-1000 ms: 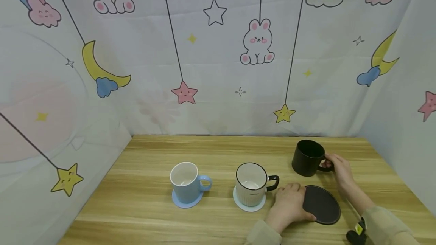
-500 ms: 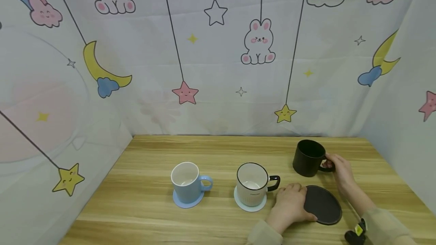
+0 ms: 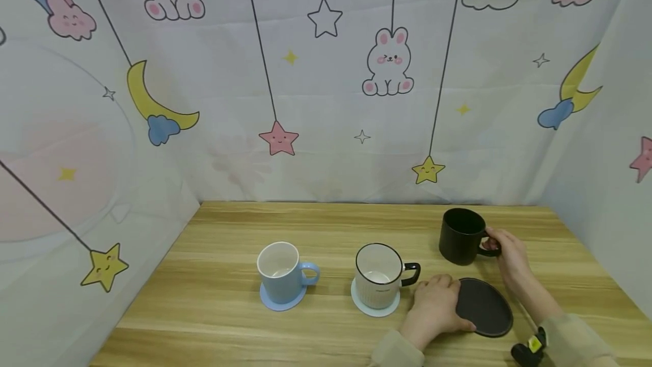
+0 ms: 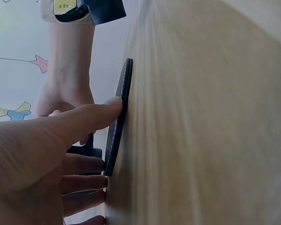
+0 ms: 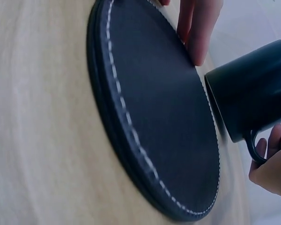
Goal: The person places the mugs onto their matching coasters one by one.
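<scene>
A round black coaster (image 3: 484,307) with white edge stitching (image 5: 159,108) lies on the wooden table. My left hand (image 3: 433,307) holds its left side, the thumb (image 4: 93,117) on the near edge and fingers at the far edge. Behind the coaster a black mug (image 3: 460,237) stands upright, handle to the right. My right hand (image 3: 511,256) grips that handle; in the right wrist view, fingers curl round it beside the dark mug (image 5: 253,89).
Left of my hands, a white ribbed mug (image 3: 377,276) with a black rim sits on a pale blue coaster (image 3: 374,311). Farther left is a blue mug (image 3: 280,282) on a blue coaster (image 3: 283,305). A printed cloth (image 3: 331,95) walls off the table (image 3: 214,276).
The head view has shifted very slightly. Both hands, the black mug and the black coaster keep their places.
</scene>
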Demonstrator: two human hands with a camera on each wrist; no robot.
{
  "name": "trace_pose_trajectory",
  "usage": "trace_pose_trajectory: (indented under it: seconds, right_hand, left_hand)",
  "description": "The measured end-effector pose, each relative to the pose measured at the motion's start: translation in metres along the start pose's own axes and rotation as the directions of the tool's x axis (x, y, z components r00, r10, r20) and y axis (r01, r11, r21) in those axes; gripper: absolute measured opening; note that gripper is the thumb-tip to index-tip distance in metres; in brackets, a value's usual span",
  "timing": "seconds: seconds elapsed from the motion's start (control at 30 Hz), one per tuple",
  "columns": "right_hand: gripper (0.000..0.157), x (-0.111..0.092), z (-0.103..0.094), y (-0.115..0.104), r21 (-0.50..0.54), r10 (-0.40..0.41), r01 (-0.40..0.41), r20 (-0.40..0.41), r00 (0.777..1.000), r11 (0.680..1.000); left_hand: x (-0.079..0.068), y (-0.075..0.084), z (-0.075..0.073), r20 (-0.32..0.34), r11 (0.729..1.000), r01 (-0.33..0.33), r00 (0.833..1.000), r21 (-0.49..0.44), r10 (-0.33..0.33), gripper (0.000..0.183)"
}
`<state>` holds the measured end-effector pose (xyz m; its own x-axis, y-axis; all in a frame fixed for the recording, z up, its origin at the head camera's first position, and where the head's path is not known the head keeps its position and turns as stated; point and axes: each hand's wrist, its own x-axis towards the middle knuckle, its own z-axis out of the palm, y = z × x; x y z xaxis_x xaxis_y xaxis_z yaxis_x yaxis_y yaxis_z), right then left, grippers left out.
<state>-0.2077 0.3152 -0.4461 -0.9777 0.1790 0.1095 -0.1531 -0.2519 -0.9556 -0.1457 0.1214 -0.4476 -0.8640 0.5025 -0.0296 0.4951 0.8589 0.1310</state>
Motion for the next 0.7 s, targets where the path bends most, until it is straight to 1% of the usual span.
trace_pose_trajectory:
  seconds: [0.17, 0.37, 0.53, 0.7]
  right_hand:
    - [0.036, -0.0015, 0.0036, -0.0018, -0.004, 0.012, -0.012, -0.016, 1.0, 1.0]
    - [0.038, -0.0036, 0.0059, -0.0021, 0.005, -0.011, 0.011, -0.035, 0.999, 1.0]
    - [0.039, -0.0054, 0.0047, -0.001, 0.061, -0.029, 0.033, -0.055, 0.998, 0.998]
    - [0.036, -0.0081, 0.0045, -0.0037, 0.124, -0.026, 0.035, -0.072, 0.997, 0.992]
  left_hand:
    - [-0.0025, 0.0006, -0.0026, -0.009, 1.0, 0.004, 1.0, -0.002, -0.004, 0.077]
    - [-0.0026, 0.001, -0.0016, -0.028, 1.0, 0.0, 1.0, 0.014, 0.001, 0.077]
    - [-0.0026, 0.0012, -0.0006, -0.036, 1.0, 0.001, 0.999, 0.031, 0.001, 0.077]
    - [-0.0019, 0.0011, 0.0001, -0.03, 0.999, 0.002, 1.0, 0.04, -0.001, 0.078]
